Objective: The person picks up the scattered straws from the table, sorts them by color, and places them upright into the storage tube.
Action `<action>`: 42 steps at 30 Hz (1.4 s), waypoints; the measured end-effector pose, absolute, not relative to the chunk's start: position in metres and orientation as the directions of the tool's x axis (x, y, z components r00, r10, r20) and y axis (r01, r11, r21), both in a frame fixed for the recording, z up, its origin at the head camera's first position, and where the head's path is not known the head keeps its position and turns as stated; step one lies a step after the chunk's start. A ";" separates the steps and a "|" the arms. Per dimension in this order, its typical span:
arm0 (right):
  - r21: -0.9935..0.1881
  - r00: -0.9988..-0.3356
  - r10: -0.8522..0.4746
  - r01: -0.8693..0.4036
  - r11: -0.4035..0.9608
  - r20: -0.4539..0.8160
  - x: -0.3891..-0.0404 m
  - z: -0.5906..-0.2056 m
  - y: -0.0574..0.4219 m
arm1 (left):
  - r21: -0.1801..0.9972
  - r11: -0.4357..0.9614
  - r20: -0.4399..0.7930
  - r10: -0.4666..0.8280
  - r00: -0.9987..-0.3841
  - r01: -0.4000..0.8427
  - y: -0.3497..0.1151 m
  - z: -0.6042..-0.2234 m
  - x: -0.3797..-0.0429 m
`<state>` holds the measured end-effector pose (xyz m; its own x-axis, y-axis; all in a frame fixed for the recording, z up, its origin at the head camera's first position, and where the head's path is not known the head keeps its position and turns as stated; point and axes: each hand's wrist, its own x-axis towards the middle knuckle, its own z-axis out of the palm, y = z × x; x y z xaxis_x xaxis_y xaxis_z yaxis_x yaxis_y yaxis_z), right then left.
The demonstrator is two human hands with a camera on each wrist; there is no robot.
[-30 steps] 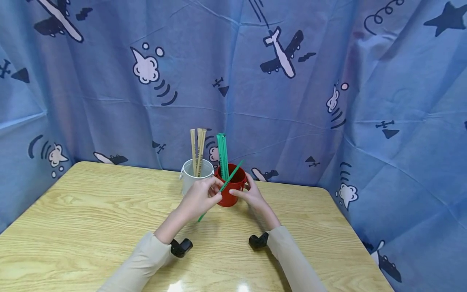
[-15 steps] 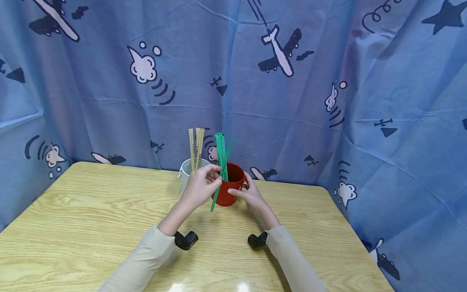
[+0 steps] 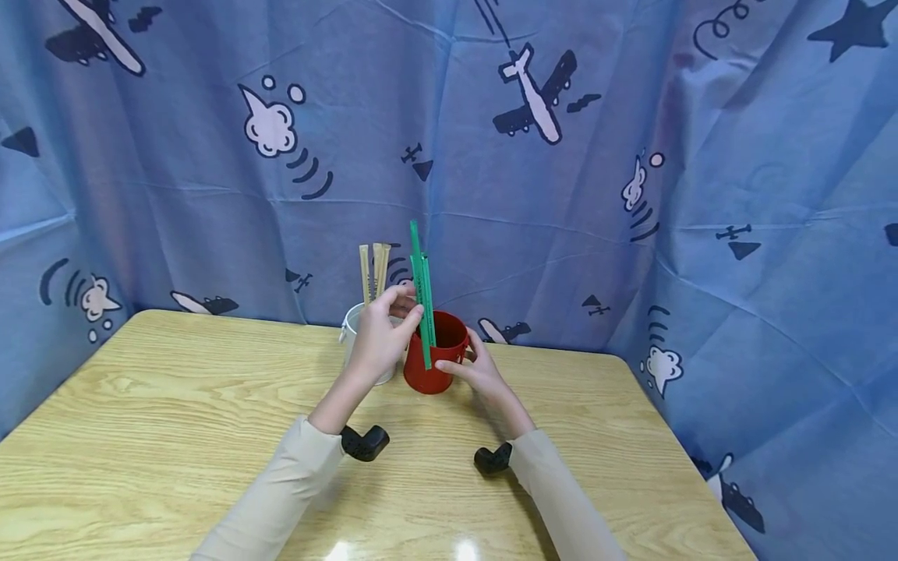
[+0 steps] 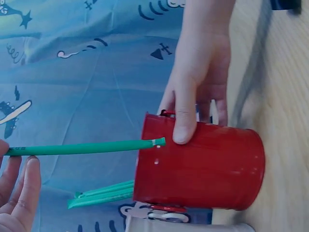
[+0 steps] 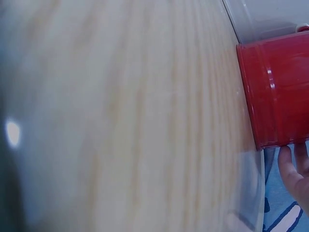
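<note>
My left hand [image 3: 382, 331] pinches a green wrapped straw [image 4: 82, 147] between thumb and fingers, nearly upright in the head view. The straw's lower end overlaps the outside of the red bucket [image 3: 426, 379] just below its rim; whether it touches is unclear. Several more green wrapped straws [image 4: 104, 194] stand in that bucket, leaning to one side. On the bucket's right side, my right hand [image 3: 484, 372] holds the wall near the handle joint, its thumb lying along the front. The right wrist view catches only some fingers [image 5: 291, 174] against the red wall.
Just left of the red bucket stands a white bucket [image 3: 349, 335], partly behind my left hand, with several beige wrapped straws [image 3: 377, 269]. Both are near the back edge of the wooden table [image 3: 210, 405]. A blue printed curtain [image 3: 351, 156] hangs behind and at the sides.
My left hand has risen and moved slightly, turning the held straw from a slant to nearly upright and lifting its lower end toward the bucket's rim. The right hand stays on the bucket.
</note>
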<state>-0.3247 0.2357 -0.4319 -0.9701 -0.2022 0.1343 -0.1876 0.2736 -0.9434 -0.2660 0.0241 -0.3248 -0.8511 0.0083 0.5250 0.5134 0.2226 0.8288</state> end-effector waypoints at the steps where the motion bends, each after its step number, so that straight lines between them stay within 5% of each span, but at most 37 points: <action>1: -0.944 -0.971 -0.201 -0.185 0.273 0.132 -0.325 -0.432 0.236 | 0.830 0.212 0.528 0.003 -0.849 0.517 0.024 -0.323 -0.267; 9: -0.944 -0.971 -0.212 -0.172 0.281 0.114 -0.328 -0.428 0.238 | 0.804 0.205 0.579 -0.063 -0.813 0.558 0.024 -0.310 -0.276; 24: -0.945 -0.974 -0.202 -0.160 0.286 0.104 -0.325 -0.430 0.238 | 0.840 0.222 0.518 -0.058 -0.853 0.495 0.029 -0.333 -0.296; 42: -0.941 -0.972 -0.200 -0.176 0.289 0.120 -0.325 -0.431 0.235 | 0.802 0.431 0.453 0.013 -0.892 0.413 0.032 -0.356 -0.307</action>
